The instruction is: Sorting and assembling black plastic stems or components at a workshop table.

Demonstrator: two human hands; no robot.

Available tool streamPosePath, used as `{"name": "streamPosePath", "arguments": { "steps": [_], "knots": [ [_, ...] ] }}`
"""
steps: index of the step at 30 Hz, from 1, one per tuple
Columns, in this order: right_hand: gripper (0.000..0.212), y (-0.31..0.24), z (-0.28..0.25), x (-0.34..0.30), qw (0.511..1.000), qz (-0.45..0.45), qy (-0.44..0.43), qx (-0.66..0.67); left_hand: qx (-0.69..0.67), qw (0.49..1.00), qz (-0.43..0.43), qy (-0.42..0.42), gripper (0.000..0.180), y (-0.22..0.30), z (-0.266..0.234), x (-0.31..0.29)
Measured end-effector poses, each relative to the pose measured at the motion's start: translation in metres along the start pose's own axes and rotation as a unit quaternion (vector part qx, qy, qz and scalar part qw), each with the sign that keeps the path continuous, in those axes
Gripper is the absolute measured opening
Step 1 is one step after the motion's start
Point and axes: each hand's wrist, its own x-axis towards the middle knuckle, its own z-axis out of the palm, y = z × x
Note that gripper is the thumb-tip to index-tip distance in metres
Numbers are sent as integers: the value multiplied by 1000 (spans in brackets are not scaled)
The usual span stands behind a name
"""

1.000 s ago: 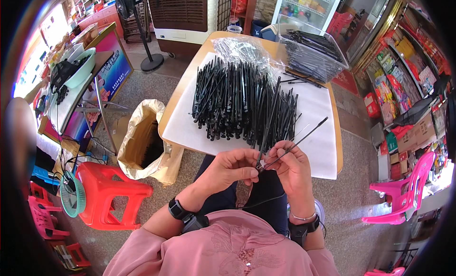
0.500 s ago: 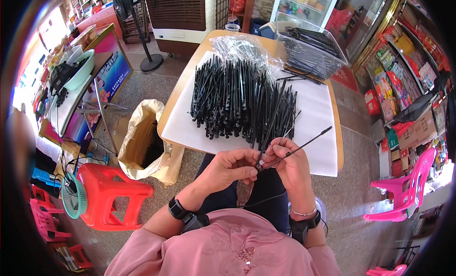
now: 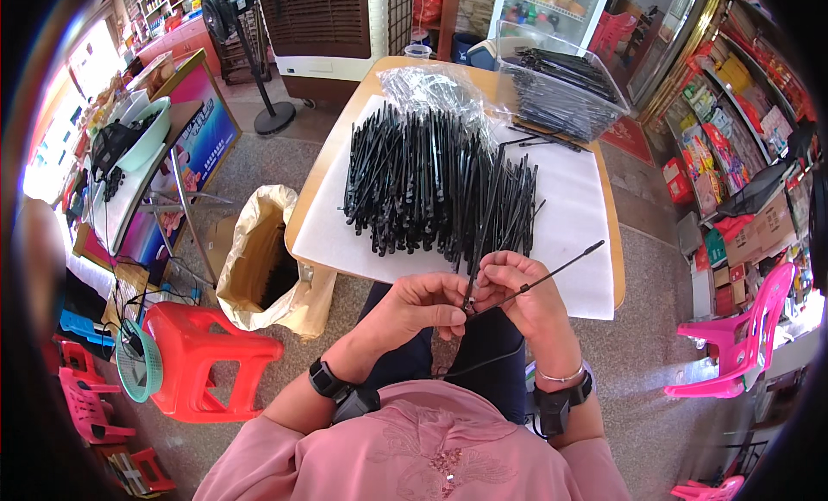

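Observation:
At the near edge of the table, my left hand (image 3: pixel 421 304) pinches the lower end of a thin black rod (image 3: pixel 472 281) that rises toward the pile. Close beside it, my right hand (image 3: pixel 528 301) grips a second thin black rod (image 3: pixel 565 265), which slants up to the right and ends in a small knob. The two rods meet at my fingertips, where the joint is partly hidden. Just beyond both hands, a thick pile of similar black rods (image 3: pixel 414 182) lies on a white sheet (image 3: pixel 573 281).
Clear plastic wrap (image 3: pixel 435 87) lies behind the pile, and a clear bin of black rods (image 3: pixel 565 104) stands at the table's far right. Left of the table are an open paper sack (image 3: pixel 237 281) and a red stool (image 3: pixel 203 354). A pink chair (image 3: pixel 742 346) is at right.
The fingers of my right hand have shifted slightly and its rod's far end sits a little lower. Both hands keep their hold, and the pile looks unchanged.

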Motion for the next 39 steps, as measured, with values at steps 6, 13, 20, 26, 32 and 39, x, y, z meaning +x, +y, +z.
{"name": "streamPosePath", "arguments": {
  "steps": [6, 13, 20, 26, 32, 39],
  "knots": [
    [13, -7, 5, 0, 1000, -10, 19, 7, -84, 996, 23, -3, 26, -2, 3, 6],
    [16, -10, 15, 0, 991, -121, 51, -35, -16, 997, 55, 47, 23, 7, 5, 5],
    [15, -13, 28, -10, 974, -177, 81, -111, -17, 995, 53, 89, 12, 10, 12, 12],
    [18, -25, 42, -21, 964, -221, -9, -147, 26, 980, 85, 178, 13, 19, 10, 14],
    [13, -34, 23, -23, 970, -166, -6, -178, 238, 957, 132, 103, 11, 16, 18, 21],
    [12, -39, 19, -27, 963, -162, -11, -216, 212, 975, 28, 64, 12, 38, 25, 29]
  ]
}}
